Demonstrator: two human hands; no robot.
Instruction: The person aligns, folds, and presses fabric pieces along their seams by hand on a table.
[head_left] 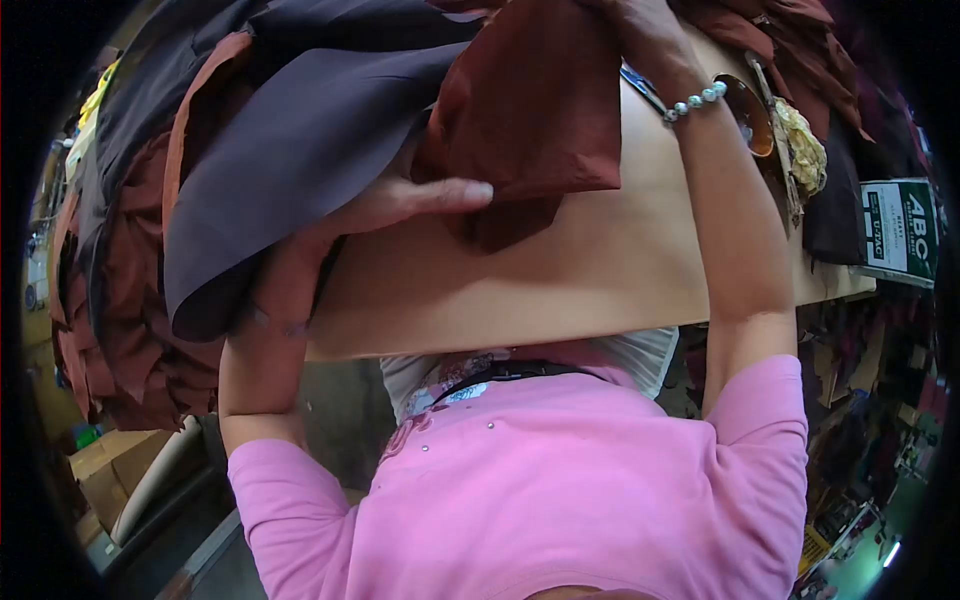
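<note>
A reddish-brown piece of cloth hangs in front of me above the table, its lower edge folded over. My right hand, at the top edge of the view, grips the cloth's upper right corner; the fingertips are partly cut off. Across the cloth's lower left lies the thumb of my left hand, with the fingers hidden behind the fabric. A dark grey piece of cloth drapes over my left wrist and forearm, curling at its lower end.
The tan tabletop has its edge close to my waist. Heaped brown and dark cloth hangs off the left side, and more brown cloth lies at the upper right. Near my right wrist are a brown round container and a green-white box.
</note>
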